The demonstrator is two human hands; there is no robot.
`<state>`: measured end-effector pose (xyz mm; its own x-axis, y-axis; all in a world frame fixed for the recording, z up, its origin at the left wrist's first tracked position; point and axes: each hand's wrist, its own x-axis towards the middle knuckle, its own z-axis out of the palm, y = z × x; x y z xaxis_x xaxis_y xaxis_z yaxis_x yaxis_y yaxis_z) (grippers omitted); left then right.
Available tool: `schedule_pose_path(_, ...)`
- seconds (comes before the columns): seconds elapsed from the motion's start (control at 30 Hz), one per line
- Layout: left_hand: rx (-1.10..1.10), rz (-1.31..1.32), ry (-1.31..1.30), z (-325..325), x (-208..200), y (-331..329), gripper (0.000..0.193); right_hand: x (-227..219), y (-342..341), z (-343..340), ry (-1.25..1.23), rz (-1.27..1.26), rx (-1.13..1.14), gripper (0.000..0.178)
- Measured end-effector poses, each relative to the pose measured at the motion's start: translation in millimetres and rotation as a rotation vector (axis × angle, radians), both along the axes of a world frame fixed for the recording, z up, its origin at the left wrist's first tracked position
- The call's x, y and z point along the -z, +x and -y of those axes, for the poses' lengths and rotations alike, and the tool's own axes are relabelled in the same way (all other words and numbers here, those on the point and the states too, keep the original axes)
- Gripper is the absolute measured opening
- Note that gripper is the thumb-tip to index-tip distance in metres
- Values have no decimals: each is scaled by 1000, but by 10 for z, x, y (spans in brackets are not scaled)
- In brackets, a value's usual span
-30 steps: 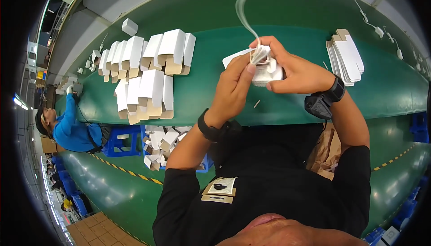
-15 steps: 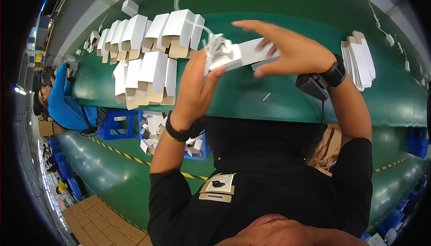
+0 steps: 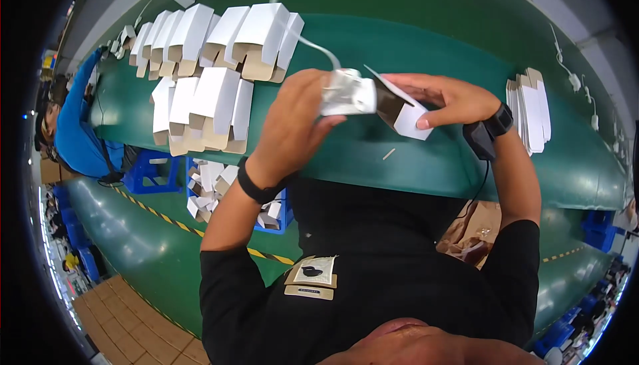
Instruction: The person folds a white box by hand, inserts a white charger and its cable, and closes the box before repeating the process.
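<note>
I see the left hand (image 3: 296, 122) at centre frame, fingers curled tight around a white bundle (image 3: 347, 93), from which a white cable (image 3: 313, 44) arcs up and to the left. The right hand (image 3: 447, 99), just right of centre, grips a small box (image 3: 399, 109) with its fingers along the top and the thumb on the white lower face; the box's open end, brown inside, faces the bundle. Bundle and box mouth touch, both held above the green table (image 3: 426, 39).

On the right wrist I note a dark watch (image 3: 499, 121), and beside it a black device (image 3: 478, 140) with a cord hanging down. The left wrist carries a black band (image 3: 256, 185).

At upper left of the frame, folded white boxes (image 3: 219, 29) lie in an overlapping row, with a second cluster (image 3: 200, 112) below it, all on the table. At the right edge a stack of flat white blanks (image 3: 529, 109) rests on the table, well apart from the hands. A thin white sliver (image 3: 388, 155) lies on the table just below the box.

Below the table edge, lower left of centre, a blue crate (image 3: 233, 192) holds loose white pieces. At far left a person in a blue top (image 3: 73, 119) is at the same table.
</note>
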<state>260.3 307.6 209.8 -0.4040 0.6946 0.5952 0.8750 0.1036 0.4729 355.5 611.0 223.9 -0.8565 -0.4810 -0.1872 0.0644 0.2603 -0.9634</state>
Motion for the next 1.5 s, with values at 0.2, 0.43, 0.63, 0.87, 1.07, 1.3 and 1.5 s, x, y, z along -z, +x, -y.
schedule_pose_path(0.2,239,-188,-91,-411,54,-17,59,377,47,-208,-325,241,-66,86)
schedule_pose_path(0.43,85,-287,-315,-460,-230,222,58,177,696,519,129,-367,497,81)
schedule_pose_path(0.63,146,-482,-384,-576,-446,229,52,307,751,533,315,-476,673,69)
schedule_pose_path(0.87,203,-644,-476,-627,-608,213,40,230,707,282,135,-317,464,64)
schedule_pose_path(1.07,157,-552,-620,-629,-743,284,44,297,719,318,150,-433,523,61)
schedule_pose_path(1.3,160,-586,-667,-699,-735,305,39,354,740,350,44,-505,589,62)
schedule_pose_path(1.5,146,-492,-661,-732,-734,276,32,325,758,331,52,-530,591,66)
